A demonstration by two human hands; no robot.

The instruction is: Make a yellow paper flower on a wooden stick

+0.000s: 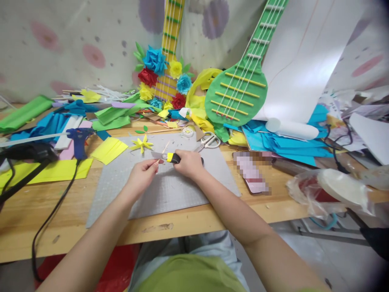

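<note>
My right hand is closed round a utility knife with a yellow and black handle, its blade pointing left. My left hand pinches a thin wooden stick right at the blade. Both hands hover over a grey cutting mat on the wooden table. A yellow paper star flower lies on the mat just beyond the hands.
Scissors rest at the mat's far right corner. A blue glue gun with a black cable sits left, by yellow paper sheets. Two paper guitars, paper flowers, and coloured paper scraps crowd the back. A phone lies right.
</note>
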